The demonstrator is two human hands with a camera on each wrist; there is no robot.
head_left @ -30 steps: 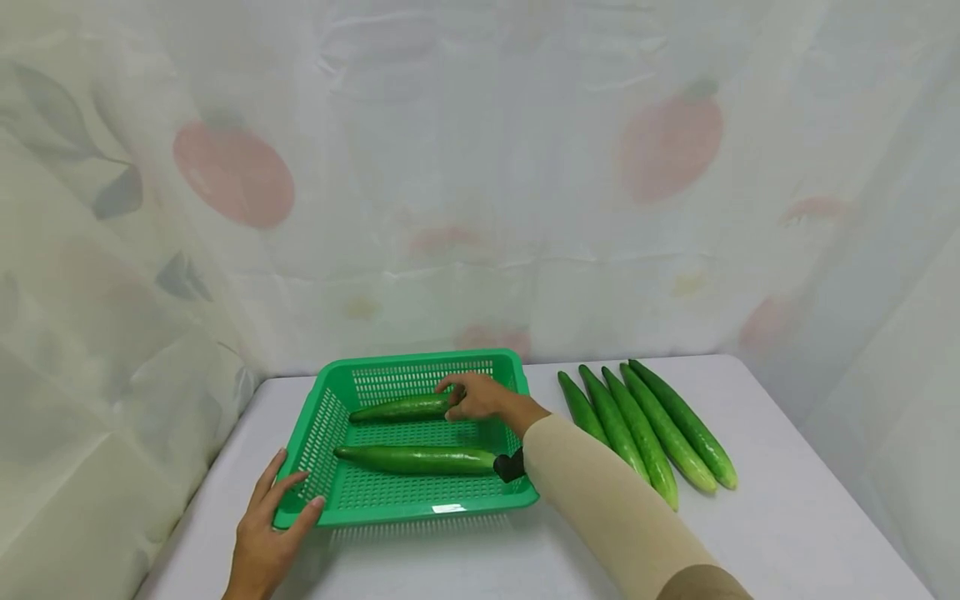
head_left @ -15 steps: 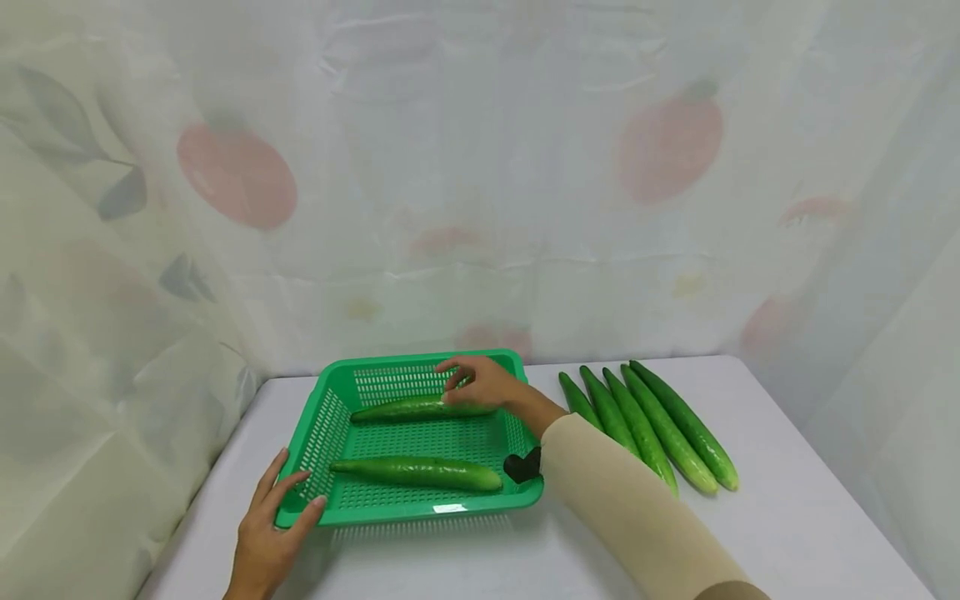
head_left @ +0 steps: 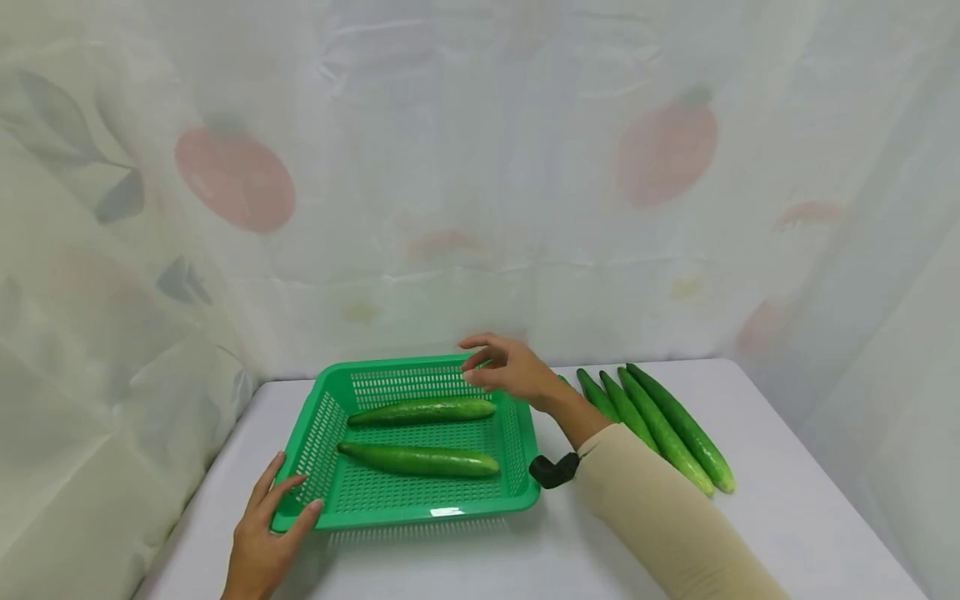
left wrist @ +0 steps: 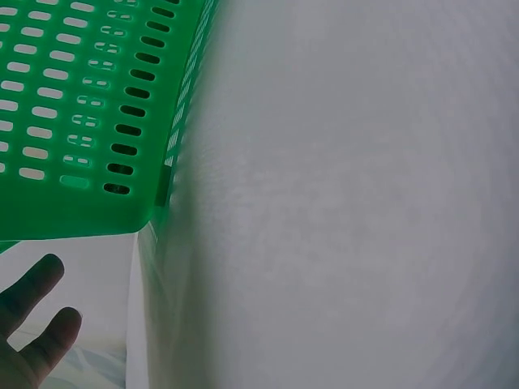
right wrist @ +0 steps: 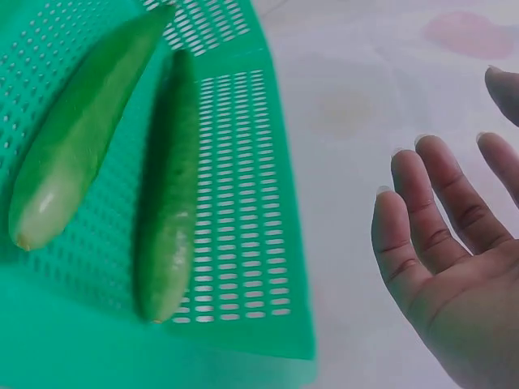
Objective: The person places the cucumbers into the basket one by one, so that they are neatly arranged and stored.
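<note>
A green plastic basket (head_left: 382, 519) with slotted walls holds two long cucumbers lying crosswise, a far cucumber (head_left: 420, 411) and a near cucumber (head_left: 420, 460), apart from each other. My left hand (head_left: 262, 537) is at the basket's front left corner, fingers spread along the rim. In the left wrist view two of its digits show below the basket's corner (left wrist: 81, 215). My right hand (head_left: 513, 367) hovers by the far right corner, holding nothing. Its fingers are loosely bent, and the right wrist view shows the bare palm (right wrist: 462, 300) beside the basket's wall (right wrist: 296, 243).
Several more cucumbers (head_left: 678, 417) lie side by side on the white table (head_left: 780, 492) right of the basket, partly hidden by the right forearm (head_left: 660, 508). A printed curtain (head_left: 480, 208) stands behind the table and along its sides.
My right hand has come off the far cucumber, rising back and to the right over the basket's corner. The near cucumber rolled toward the front, then back. The left hand stays put.
</note>
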